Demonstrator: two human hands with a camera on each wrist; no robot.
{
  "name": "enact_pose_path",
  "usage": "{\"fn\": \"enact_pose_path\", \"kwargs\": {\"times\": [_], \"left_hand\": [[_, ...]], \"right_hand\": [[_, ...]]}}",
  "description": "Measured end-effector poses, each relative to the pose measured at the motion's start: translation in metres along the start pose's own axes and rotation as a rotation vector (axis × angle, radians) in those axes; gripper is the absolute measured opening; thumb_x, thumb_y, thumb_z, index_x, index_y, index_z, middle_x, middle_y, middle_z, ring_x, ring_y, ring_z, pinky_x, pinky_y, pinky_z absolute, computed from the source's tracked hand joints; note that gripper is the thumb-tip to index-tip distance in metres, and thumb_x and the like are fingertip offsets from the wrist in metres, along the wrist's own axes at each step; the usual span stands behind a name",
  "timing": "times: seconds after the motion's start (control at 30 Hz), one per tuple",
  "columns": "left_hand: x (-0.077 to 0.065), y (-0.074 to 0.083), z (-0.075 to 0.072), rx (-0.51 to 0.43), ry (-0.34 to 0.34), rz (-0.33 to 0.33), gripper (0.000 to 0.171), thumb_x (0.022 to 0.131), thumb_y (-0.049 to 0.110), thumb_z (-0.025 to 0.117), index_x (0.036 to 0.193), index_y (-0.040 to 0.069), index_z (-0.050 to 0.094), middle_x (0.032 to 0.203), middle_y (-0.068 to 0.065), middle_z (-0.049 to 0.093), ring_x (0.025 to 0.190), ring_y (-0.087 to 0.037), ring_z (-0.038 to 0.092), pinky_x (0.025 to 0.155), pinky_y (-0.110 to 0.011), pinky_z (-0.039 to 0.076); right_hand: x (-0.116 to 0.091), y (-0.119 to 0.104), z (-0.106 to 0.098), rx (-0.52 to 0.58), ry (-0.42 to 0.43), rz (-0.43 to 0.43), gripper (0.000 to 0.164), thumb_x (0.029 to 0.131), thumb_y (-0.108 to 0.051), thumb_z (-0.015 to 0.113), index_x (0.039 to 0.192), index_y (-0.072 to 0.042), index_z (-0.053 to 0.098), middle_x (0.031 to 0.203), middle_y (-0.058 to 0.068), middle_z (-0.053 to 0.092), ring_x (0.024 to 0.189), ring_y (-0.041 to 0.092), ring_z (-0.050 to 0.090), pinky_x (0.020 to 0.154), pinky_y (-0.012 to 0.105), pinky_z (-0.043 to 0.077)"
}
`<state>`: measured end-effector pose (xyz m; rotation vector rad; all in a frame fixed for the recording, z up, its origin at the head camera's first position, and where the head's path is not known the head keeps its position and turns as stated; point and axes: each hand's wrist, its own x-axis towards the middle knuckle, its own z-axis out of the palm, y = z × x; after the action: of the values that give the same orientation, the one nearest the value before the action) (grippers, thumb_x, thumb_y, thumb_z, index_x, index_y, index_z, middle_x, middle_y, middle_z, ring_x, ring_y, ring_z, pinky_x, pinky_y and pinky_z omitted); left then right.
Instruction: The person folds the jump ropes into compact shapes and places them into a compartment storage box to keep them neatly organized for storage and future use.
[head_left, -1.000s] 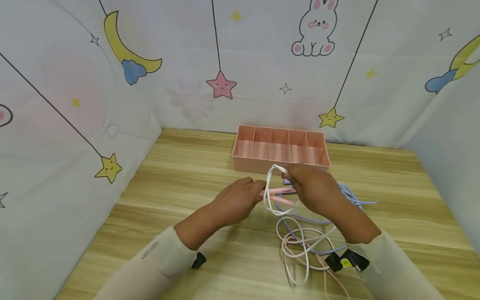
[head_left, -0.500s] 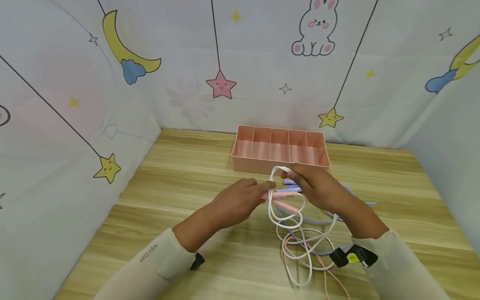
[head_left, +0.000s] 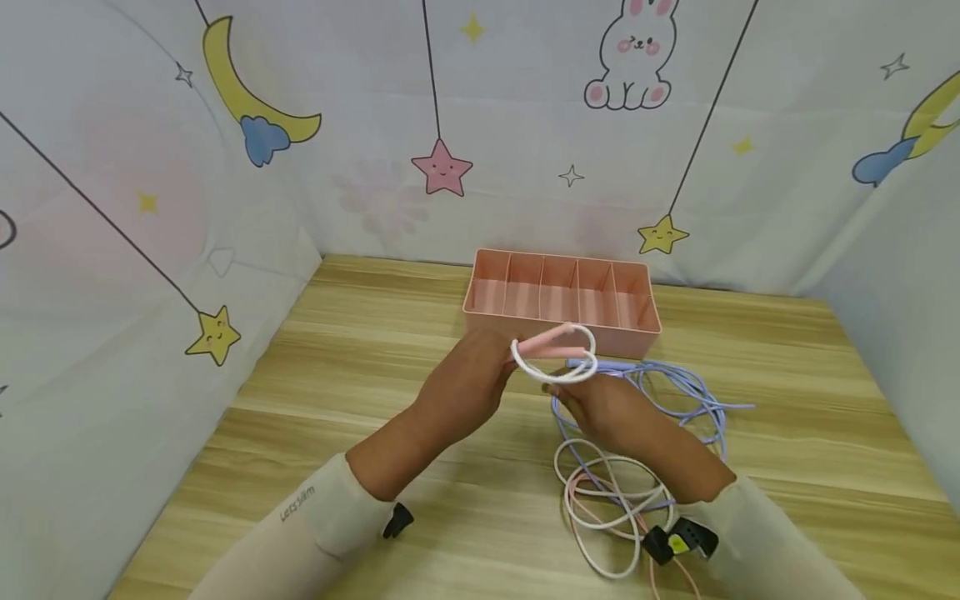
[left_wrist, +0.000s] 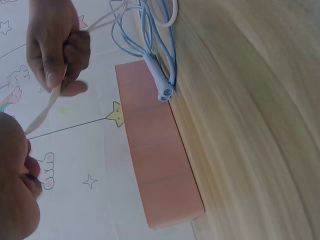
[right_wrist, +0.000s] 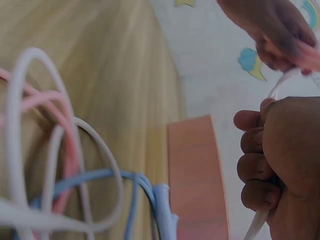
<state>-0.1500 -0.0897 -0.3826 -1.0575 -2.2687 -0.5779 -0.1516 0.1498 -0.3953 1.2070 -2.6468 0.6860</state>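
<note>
My left hand (head_left: 465,387) grips two pink jump rope handles (head_left: 550,337), raised in front of the box, their free ends pointing right. White cord (head_left: 573,379) from this jump rope loops around beside the handles. Just below and to the right, my right hand (head_left: 615,412) holds the white cord, its fingers curled round it in the right wrist view. A short stretch of cord (left_wrist: 46,111) runs between the two hands in the left wrist view. More white cord (head_left: 611,575) trails in loose loops on the table under my right forearm.
A pink box (head_left: 487,323) with several compartments stands at the back, against a printed cloth backdrop. A blue jump rope (head_left: 690,379) lies right of centre, its handles (left_wrist: 158,77) near the box. Pink cord (head_left: 686,575) lies tangled with the white loops on the wooden table (head_left: 360,350).
My left hand has risen and turned, tilting the handles up. My right hand has come down from above the coil to below it, and the white loop now lies lower and flatter around the handles.
</note>
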Motion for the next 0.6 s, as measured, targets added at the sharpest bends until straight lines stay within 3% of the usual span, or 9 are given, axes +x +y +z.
{"fn": "enact_pose_path", "kwargs": {"times": [0.07,0.1,0.2,0.33,0.43,0.6], "left_hand": [[0.0,-0.002,0.001,-0.045,0.012,-0.073,0.024,0.099,0.001,0.064,0.12,-0.005,0.054,0.107,-0.015,0.061,0.1,-0.031,0.059,0.09,-0.043,0.049],[-0.001,-0.002,0.002,-0.08,0.01,-0.106,0.024,0.1,0.002,0.062,0.121,-0.005,0.054,0.108,-0.015,0.06,0.099,-0.03,0.058,0.089,-0.043,0.049],[0.0,-0.001,0.003,-0.25,-0.004,-0.221,0.022,0.103,0.005,0.057,0.123,-0.003,0.051,0.105,-0.012,0.057,0.093,-0.025,0.056,0.082,-0.04,0.048],[0.001,0.005,0.0,-0.483,-0.005,-0.366,0.018,0.106,0.008,0.053,0.121,-0.001,0.048,0.089,-0.006,0.049,0.077,-0.019,0.048,0.068,-0.036,0.043],[0.003,0.009,-0.002,-0.558,0.014,-0.392,0.019,0.107,0.008,0.052,0.124,0.0,0.048,0.089,-0.006,0.051,0.076,-0.019,0.049,0.068,-0.035,0.044],[0.005,0.011,-0.006,-0.601,0.052,-0.367,0.035,0.107,0.008,0.051,0.14,0.0,0.04,0.111,-0.012,0.065,0.091,-0.02,0.059,0.08,-0.036,0.049]], "right_hand": [[-0.001,-0.009,0.007,-0.065,-0.038,0.009,0.002,0.105,-0.018,0.06,0.104,-0.017,0.061,0.075,-0.012,0.054,0.066,0.009,0.056,0.061,0.034,0.049],[-0.002,-0.013,0.009,-0.092,-0.059,0.013,0.008,0.105,-0.022,0.058,0.098,-0.019,0.059,0.069,-0.013,0.047,0.062,0.009,0.051,0.058,0.034,0.046],[-0.003,-0.02,0.011,-0.101,-0.106,0.044,0.013,0.107,-0.026,0.055,0.095,-0.022,0.058,0.066,-0.016,0.041,0.059,0.007,0.046,0.056,0.033,0.043],[-0.003,-0.018,0.013,-0.147,-0.091,0.062,0.015,0.105,-0.025,0.059,0.091,-0.021,0.056,0.065,-0.014,0.039,0.057,0.008,0.044,0.054,0.033,0.042],[-0.003,-0.016,0.014,-0.18,-0.089,0.058,0.017,0.104,-0.024,0.061,0.088,-0.021,0.055,0.064,-0.013,0.037,0.056,0.009,0.043,0.052,0.033,0.041],[-0.006,-0.016,0.016,-0.185,-0.11,0.062,0.018,0.103,-0.025,0.062,0.087,-0.021,0.054,0.063,-0.013,0.04,0.054,0.01,0.044,0.051,0.035,0.042]]}}
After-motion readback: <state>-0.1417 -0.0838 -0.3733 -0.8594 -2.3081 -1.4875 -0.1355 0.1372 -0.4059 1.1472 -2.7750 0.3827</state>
